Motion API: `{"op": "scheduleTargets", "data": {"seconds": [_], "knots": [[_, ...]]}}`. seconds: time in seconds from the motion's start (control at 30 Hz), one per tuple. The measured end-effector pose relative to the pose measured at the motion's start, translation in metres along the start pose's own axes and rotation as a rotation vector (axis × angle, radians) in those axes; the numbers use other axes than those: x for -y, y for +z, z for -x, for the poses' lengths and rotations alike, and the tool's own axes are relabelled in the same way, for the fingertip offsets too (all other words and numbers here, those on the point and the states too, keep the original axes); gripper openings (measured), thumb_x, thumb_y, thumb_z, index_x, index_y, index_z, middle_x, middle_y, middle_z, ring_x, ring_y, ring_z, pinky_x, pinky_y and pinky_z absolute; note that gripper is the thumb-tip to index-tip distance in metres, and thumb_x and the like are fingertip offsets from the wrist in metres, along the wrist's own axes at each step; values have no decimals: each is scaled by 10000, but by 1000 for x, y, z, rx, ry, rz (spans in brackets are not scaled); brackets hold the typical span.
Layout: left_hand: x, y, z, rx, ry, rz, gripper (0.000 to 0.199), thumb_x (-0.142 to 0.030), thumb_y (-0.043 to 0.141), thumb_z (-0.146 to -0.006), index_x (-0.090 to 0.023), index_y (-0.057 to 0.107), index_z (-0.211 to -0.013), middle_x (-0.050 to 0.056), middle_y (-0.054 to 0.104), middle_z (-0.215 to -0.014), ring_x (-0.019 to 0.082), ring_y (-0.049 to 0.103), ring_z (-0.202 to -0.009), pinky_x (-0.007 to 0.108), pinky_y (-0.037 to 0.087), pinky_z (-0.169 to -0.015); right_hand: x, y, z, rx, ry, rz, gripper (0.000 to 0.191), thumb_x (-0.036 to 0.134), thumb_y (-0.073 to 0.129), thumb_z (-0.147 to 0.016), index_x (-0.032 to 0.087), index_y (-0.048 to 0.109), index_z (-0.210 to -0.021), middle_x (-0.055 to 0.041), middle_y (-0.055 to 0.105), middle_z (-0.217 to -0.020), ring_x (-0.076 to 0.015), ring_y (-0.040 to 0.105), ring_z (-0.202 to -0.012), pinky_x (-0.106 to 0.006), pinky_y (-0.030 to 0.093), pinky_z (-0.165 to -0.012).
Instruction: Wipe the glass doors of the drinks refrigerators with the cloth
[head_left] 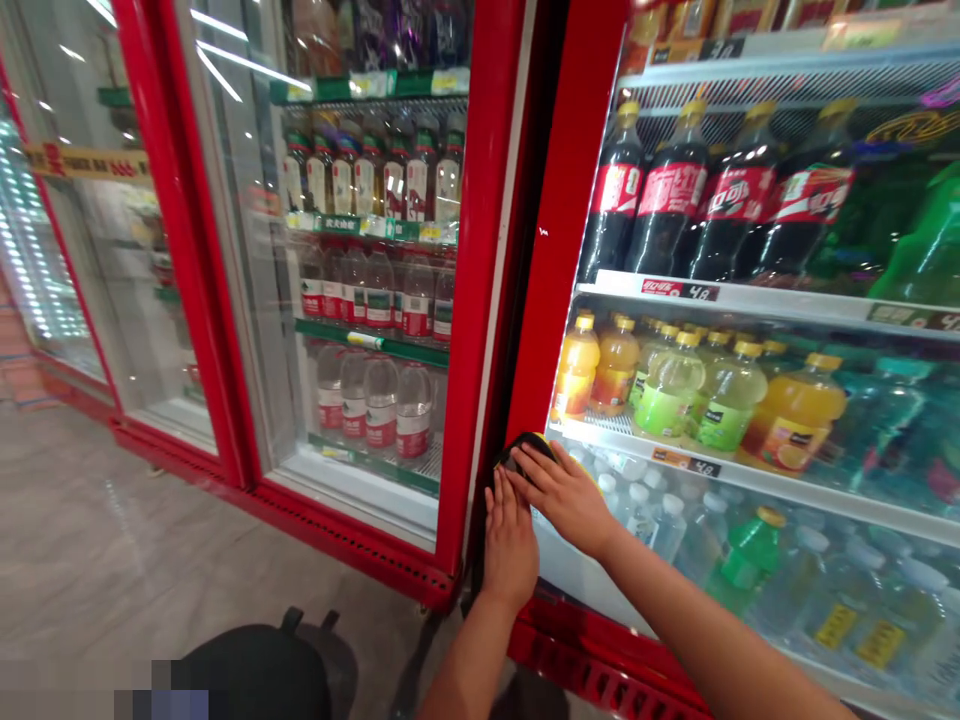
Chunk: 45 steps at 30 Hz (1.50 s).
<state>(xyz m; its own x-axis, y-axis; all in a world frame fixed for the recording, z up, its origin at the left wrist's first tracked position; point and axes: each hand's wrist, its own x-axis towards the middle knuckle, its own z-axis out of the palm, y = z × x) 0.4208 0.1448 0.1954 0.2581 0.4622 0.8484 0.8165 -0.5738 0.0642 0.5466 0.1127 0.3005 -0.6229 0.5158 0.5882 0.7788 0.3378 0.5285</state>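
Note:
Both hands meet at the lower left edge of the right-hand red fridge door (546,240). A dark pad or cloth with a yellow edge (534,445) lies under the fingers, against the red frame. My left hand (511,545) points upward, its fingers fairly straight and pressed on the lower part of the pad. My right hand (564,495) reaches in from the right, fingers stretched flat across the pad, touching the tips of my left hand. What exactly the pad is cannot be made out.
Behind the right door's glass stand cola bottles (739,195), juice bottles (795,415) and clear bottles. Another red-framed fridge (480,300) with water bottles (379,395) is close on the left. A dark rounded object (255,675) sits on the grey floor (112,530).

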Motion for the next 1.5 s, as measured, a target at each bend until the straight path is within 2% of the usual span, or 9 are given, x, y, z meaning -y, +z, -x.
{"op": "scheduleTargets", "data": {"seconds": [0.27, 0.43, 0.53, 0.7, 0.87, 1.07, 1.23, 1.37, 1.5], "knots": [[0, -29, -93, -106, 58, -55, 874, 32, 393, -841, -40, -92, -1565, 296, 153, -1623, 354, 153, -1513, 549, 378, -1186, -60, -53, -57, -100, -45, 118, 440, 195, 585, -954, 195, 561, -1393, -103, 573, -1460, -266, 501, -1368, -519, 313, -1208], [6, -54, -156, -120, 117, 10, 906, 46, 372, -829, -85, -138, -1566, 229, 82, -1656, 310, 95, -1527, 507, 347, -1209, -95, -86, -87, -141, 35, 130, 402, 166, 571, -955, 223, 594, -1352, -100, 526, -1504, -260, 462, -1398, -541, 254, -1227], [11, -63, -175, -101, 166, 47, 909, 50, 354, -833, -94, -175, -1557, 209, 52, -1663, 296, 35, -1531, 523, 304, -1226, -103, -95, -94, -179, 81, 122, 357, 172, 555, -969, 217, 622, -1317, -106, 538, -1491, -254, 452, -1402, -526, 276, -1220], [13, -54, -150, -49, 201, 15, 914, 62, 337, -829, -100, -201, -1548, 202, 95, -1661, 283, 65, -1532, 506, 291, -1235, -85, -81, -82, -183, 121, 121, 368, 183, 553, -976, 204, 605, -1341, -108, 511, -1517, -271, 437, -1409, -509, 318, -1198], [12, -39, -96, -9, 129, 62, 898, 59, 334, -823, -82, -158, -1561, 192, 129, -1657, 266, 108, -1535, 492, 291, -1241, -51, -51, -50, -142, 157, 71, 400, 189, 543, -980, 227, 571, -1378, -84, 487, -1540, -254, 422, -1421, -509, 283, -1217], [18, -24, -25, 22, 106, 182, 843, 53, 344, -848, -101, -25, -1590, 197, 149, -1659, 275, 147, -1531, 498, 391, -1192, -6, -16, 0, -67, 98, 66, 351, 197, 523, -992, 206, 601, -1334, -86, 531, -1504, -259, 496, -1362, -485, 357, -1175], [16, -11, 29, 69, 98, 262, 806, 35, 333, -879, -95, -27, -1588, 219, 248, -1628, 261, 217, -1518, 485, 449, -1155, 24, 6, 37, -4, 76, 17, 318, 184, 530, -984, 187, 626, -1287, -92, 563, -1473, -243, 554, -1302, -472, 337, -1187], [12, -14, 32, 107, 145, 233, 814, -15, 397, -891, -54, -34, -1581, 240, 285, -1610, 285, 175, -1525, 493, 453, -1146, 17, 2, 36, 7, 35, 25, 322, 196, 539, -987, 214, 619, -1298, -65, 552, -1487, -236, 545, -1316, -492, 293, -1213], [8, -29, -14, 57, 143, 215, 808, -101, 440, -927, -36, -34, -1578, 249, 220, -1632, 307, 151, -1533, 518, 413, -1169, -11, -22, 0, -13, 40, 82, 338, 218, 558, -983, 228, 608, -1318, -61, 534, -1504, -257, 520, -1343, -512, 300, -1206]]}}
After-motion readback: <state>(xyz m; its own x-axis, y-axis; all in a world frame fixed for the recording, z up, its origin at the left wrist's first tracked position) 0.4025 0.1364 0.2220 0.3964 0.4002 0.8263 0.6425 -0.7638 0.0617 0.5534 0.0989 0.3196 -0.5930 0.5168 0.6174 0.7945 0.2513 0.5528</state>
